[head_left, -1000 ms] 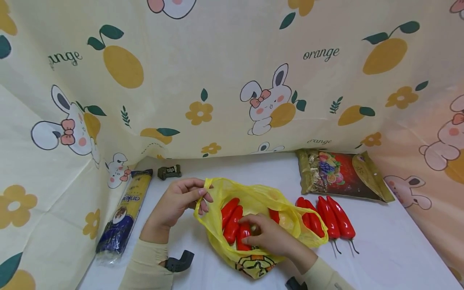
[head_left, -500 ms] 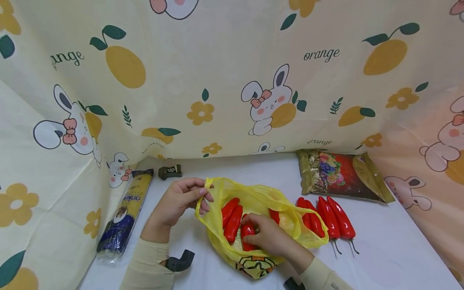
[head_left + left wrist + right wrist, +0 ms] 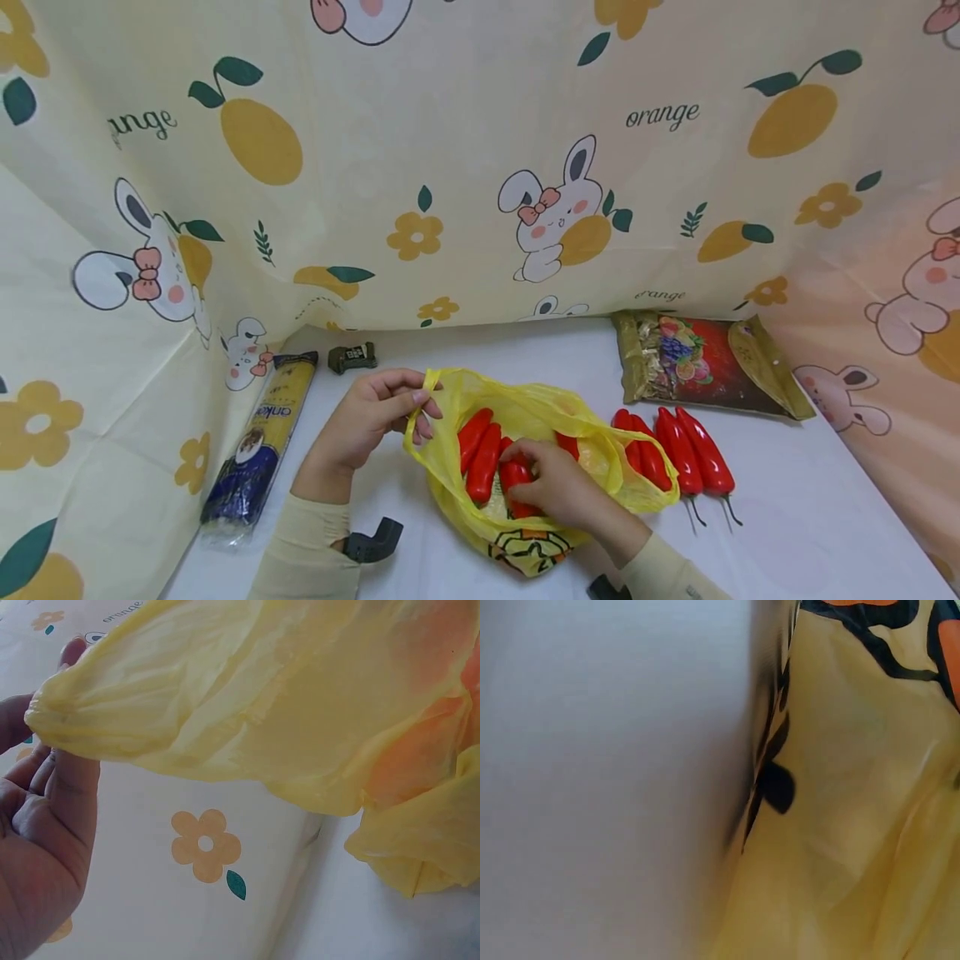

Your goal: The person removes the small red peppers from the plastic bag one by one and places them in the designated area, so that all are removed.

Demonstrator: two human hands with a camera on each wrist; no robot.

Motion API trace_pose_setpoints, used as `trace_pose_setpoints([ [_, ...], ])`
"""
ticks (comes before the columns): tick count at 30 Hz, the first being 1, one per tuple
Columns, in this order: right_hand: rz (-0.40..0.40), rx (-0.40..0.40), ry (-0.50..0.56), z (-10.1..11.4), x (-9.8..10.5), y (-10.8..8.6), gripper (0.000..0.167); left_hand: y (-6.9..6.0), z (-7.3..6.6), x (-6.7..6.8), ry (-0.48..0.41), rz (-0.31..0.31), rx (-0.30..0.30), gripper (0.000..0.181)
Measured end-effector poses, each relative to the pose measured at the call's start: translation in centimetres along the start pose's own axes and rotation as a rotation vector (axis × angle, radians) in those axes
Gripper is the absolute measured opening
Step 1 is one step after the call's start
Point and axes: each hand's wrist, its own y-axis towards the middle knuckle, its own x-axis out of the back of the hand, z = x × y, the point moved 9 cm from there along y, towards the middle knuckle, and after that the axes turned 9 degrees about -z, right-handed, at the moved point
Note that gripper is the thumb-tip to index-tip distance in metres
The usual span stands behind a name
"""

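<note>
A yellow plastic bag (image 3: 442,479) lies with its mouth open in the middle of the table, several red chili peppers (image 3: 482,467) inside it. The left hand (image 3: 367,421) pinches the bag's left handle between thumb and fingers; the left wrist view also shows this hand (image 3: 45,847) at the stretched bag (image 3: 217,690). Reaching into the mouth, the right hand (image 3: 558,483) grips one red chili pepper (image 3: 513,475) with curled fingers. In the right wrist view only the bag's printed side (image 3: 847,802) and the white surface appear; the hand is hidden there.
More red chili peppers (image 3: 705,450) lie right of the bag, some partly behind its right handle. A gold and red packet (image 3: 716,362) lies at the back right. A spaghetti pack (image 3: 262,442) lies left, near a small dark packet (image 3: 352,357). Patterned cloth (image 3: 457,150) stands behind.
The right hand has shifted the chili pepper under its fingers slightly to the right, opening a gap from the neighbouring peppers inside the bag. The left hand stays at the handle.
</note>
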Motion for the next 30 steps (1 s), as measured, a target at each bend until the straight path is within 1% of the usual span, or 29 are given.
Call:
trace_pose_setpoints([
  [4,-0.020,-0.005,0.109,-0.1,1.0,-0.1,0.034,0.1,0.1,-0.1,-0.003,0.008,-0.005,0.023],
  [7,-0.042,0.011,0.190,0.3,2.0,-0.2,0.035,0.1,0.2,-0.1,-0.004,0.010,-0.006,0.024],
  [11,-0.096,0.035,0.255,1.1,3.5,-0.5,0.040,0.0,0.3,-0.1,-0.003,0.009,0.001,0.026],
  [14,-0.155,0.046,0.290,1.6,4.7,-0.8,0.044,0.1,0.3,0.0,0.003,0.010,0.000,0.028],
  [18,-0.212,0.084,0.320,2.3,6.3,-1.2,0.046,0.1,0.1,-0.1,0.006,0.011,-0.008,0.027],
  [21,-0.229,0.100,0.344,2.6,7.3,-1.6,0.047,0.1,0.0,-0.1,0.003,0.012,-0.013,0.025],
  [24,-0.235,0.095,0.366,2.6,8.3,-2.2,0.048,0.1,0.0,-0.1,0.001,0.015,-0.017,0.025],
  [26,-0.245,0.090,0.363,2.4,9.1,-2.5,0.049,0.1,0.0,-0.1,0.000,0.016,-0.021,0.025],
  [30,-0.278,0.091,0.324,1.7,10.9,-3.1,0.050,0.0,0.1,0.1,-0.001,0.013,-0.024,0.025],
])
